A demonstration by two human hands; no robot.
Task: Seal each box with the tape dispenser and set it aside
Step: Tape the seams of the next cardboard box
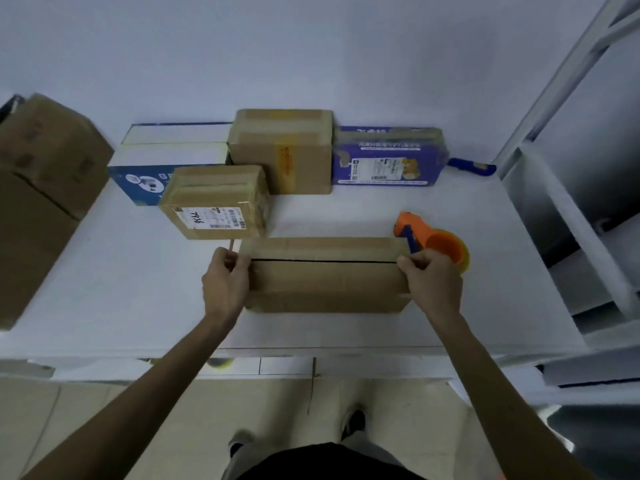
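A: left hand (227, 284) and right hand (433, 283) grip the ends of the box (329, 284) on the table (138, 289), fingers curled, seam untaped.
B: yeah, let go for the tape dispenser (437, 243) behind it and flaps could pop.

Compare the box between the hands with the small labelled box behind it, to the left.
The box between the hands shows a dark open seam along its top; the small labelled box is taped over its top. The first is longer, the second shorter. The left hand and right hand grip the first one's ends; nothing touches the second. Both are brown cardboard on the white table.
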